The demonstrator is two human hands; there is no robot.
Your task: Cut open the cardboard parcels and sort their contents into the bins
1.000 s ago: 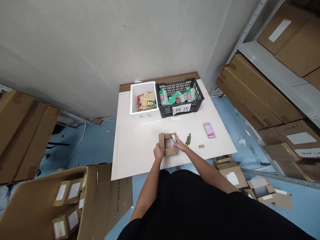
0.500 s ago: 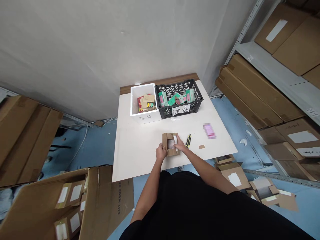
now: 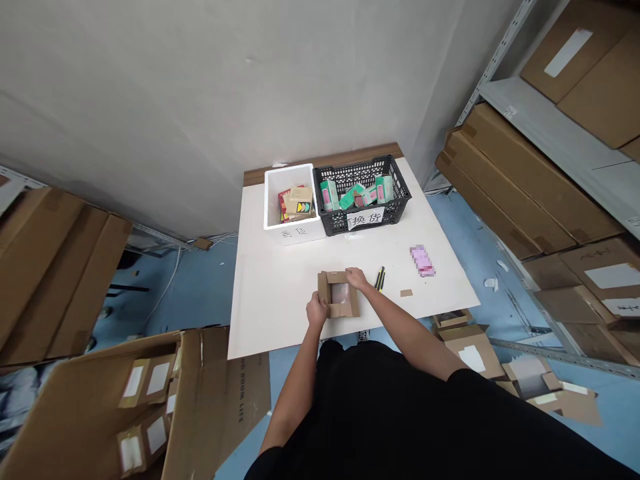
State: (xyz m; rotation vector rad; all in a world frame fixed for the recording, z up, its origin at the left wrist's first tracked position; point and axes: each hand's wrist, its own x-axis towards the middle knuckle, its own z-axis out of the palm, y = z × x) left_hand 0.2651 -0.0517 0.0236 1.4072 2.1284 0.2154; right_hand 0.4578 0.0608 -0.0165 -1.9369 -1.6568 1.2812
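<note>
A small brown cardboard box [image 3: 342,310] with its flaps folded outward lies near the table's front edge. Inside it shows something pale and pinkish that I cannot make out. My left hand [image 3: 317,309] is closed on the box's left side, near the front corner. At the far right corner, my right hand [image 3: 355,277] has its fingers closed on a flap. Just right of that hand lies a yellow and black box cutter [image 3: 381,279]. Further right are a scrap of cardboard [image 3: 406,293] and a blurred-out pink item [image 3: 423,261].
At the table's back stand a white foam box [image 3: 295,233] with small cartons and a black plastic basket [image 3: 399,210] with green-and-pink boxes. A large open carton [image 3: 200,400] is on the floor at left. Shelves [image 3: 555,127] with cartons line the right.
Both hands have turned the cardboard box slightly and its flaps are spread wider. My right hand has moved from its right side to the far right corner. The view has shifted a little.
</note>
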